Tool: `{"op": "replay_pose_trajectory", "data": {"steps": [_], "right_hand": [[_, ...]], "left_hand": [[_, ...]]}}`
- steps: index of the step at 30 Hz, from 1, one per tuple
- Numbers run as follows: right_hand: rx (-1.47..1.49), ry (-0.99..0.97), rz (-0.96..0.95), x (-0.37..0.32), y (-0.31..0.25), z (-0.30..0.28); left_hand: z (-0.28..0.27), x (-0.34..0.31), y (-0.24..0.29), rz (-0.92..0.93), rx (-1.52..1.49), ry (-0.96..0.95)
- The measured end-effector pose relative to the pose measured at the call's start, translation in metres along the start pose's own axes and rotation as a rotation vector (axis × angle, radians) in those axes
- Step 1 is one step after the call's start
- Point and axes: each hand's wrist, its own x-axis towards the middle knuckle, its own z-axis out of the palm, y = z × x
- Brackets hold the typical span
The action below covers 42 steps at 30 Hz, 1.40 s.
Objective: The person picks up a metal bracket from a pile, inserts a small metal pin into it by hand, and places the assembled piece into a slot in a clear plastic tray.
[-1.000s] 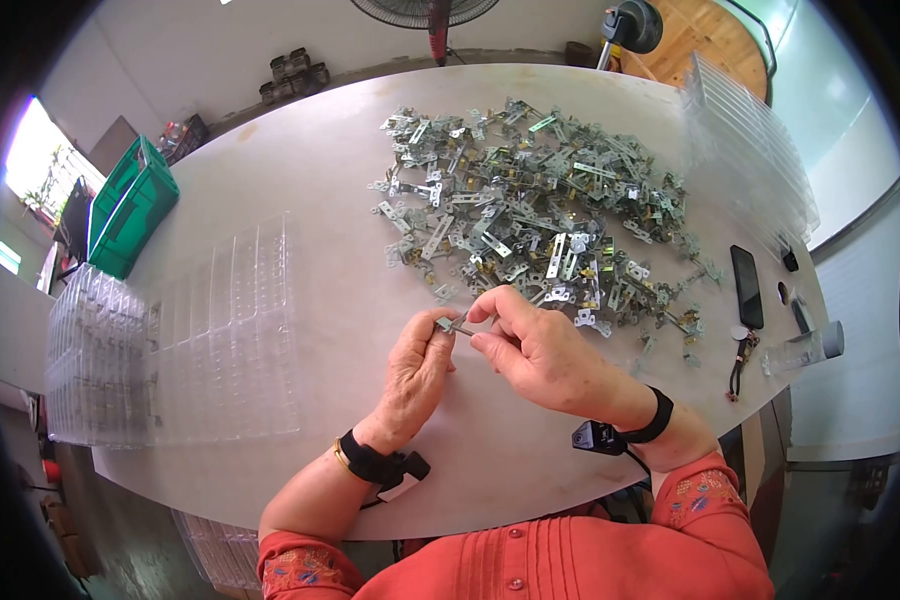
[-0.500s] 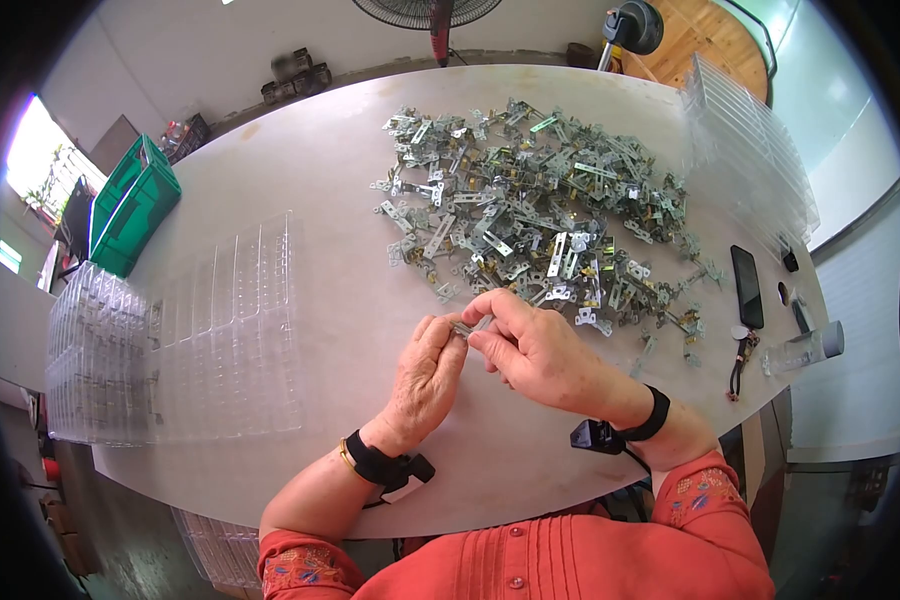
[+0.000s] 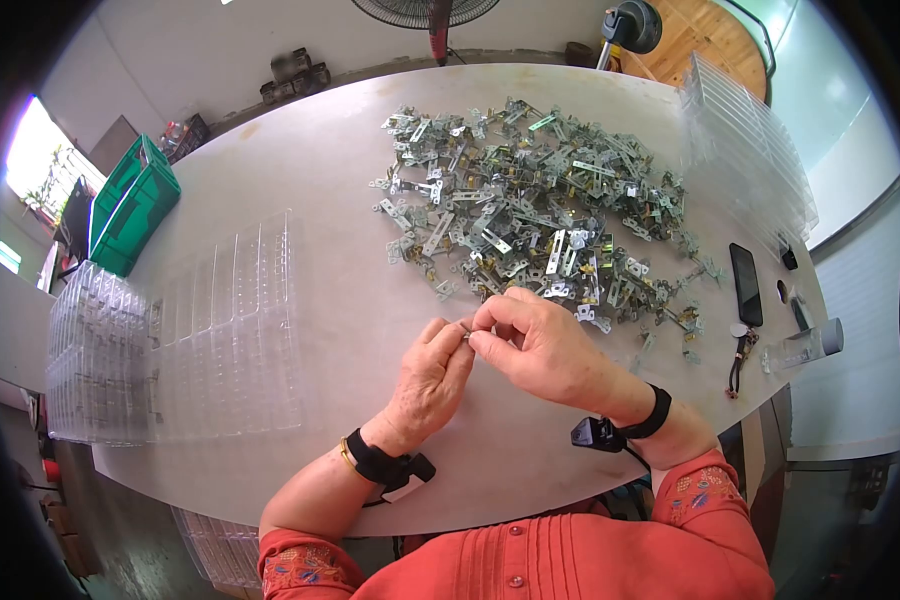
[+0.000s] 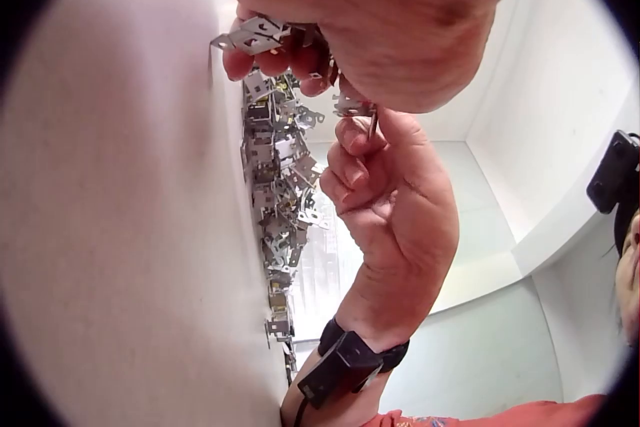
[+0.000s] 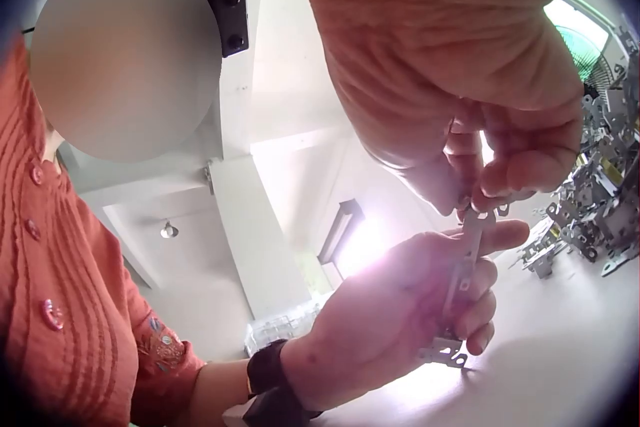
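My left hand (image 3: 425, 388) grips a thin silver metal bracket (image 5: 461, 277), with fingers curled round its length. One flat end with holes sticks out past those fingers, close above the tabletop in the left wrist view. At the bracket's other end my right hand (image 3: 550, 352) pinches with thumb and fingertips, right at the metal. From the head view most of the bracket is hidden behind the fingers. Just beyond both hands lies a large heap of similar metal brackets (image 3: 530, 200), some with brass-coloured parts.
Clear plastic trays (image 3: 225, 330) lie at the left beside a tray stack (image 3: 95, 360); more trays (image 3: 750, 150) stand back right. A green crate (image 3: 135, 205) is at the far left. A phone (image 3: 746, 286) and a clear bottle (image 3: 805, 348) are on the right of the white table (image 3: 370, 250).
My left hand has shifted slightly right, closer to the right fingertips. The bracket has turned, and its end that showed above the left thumb is now mostly covered in the head view.
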Motion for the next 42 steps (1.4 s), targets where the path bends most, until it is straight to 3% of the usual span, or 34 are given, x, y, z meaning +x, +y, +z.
{"op": "replay_pose_trajectory", "data": {"steps": [7,10,12,13,20,27,37,42], "right_hand": [[0.226,0.023,0.050,0.003,0.011,0.005],[0.291,0.173,0.063,0.008,0.010,0.000],[0.412,0.130,0.117,0.009,0.003,-0.008],[0.472,0.111,0.143,0.009,0.001,-0.011],[0.237,-0.036,0.140,0.006,0.006,-0.006],[0.113,-0.036,0.121,0.006,0.005,-0.004],[0.022,-0.011,0.030,0.005,0.005,-0.004],[0.075,-0.050,0.102,0.007,0.006,-0.006]], "left_hand": [[0.000,-0.003,0.005,0.113,0.061,-0.102],[0.002,-0.003,0.007,0.035,-0.077,-0.066],[-0.005,-0.001,0.004,-0.395,-0.448,-0.076],[-0.006,0.001,0.001,-0.447,-0.573,-0.036],[-0.009,0.004,-0.006,-0.423,-0.886,0.071],[-0.007,0.003,-0.011,-0.364,-0.826,0.059],[-0.005,-0.001,-0.003,-0.194,-0.360,0.089],[-0.005,-0.001,0.000,-0.154,-0.256,0.069]]}}
